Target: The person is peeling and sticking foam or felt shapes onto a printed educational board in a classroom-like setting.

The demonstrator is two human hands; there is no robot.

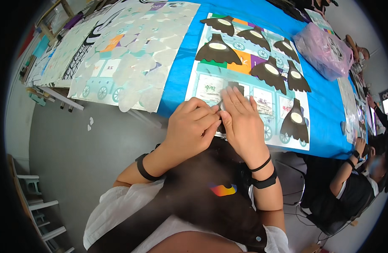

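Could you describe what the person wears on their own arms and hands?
Both hands are bare, without gloves. The left hand has a black band at the wrist; the right hand has a thin black band and a wider black strap. White short sleeves cover the upper arms.

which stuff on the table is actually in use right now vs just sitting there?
In use:
- left hand and right hand, pressed together on a dark paper cutout
- train picture sheet beneath them

Lying about:
- other dark cutouts spread over the sheet
- pink plastic bag
- pale paper shapes on the next sheet
- blue table cover
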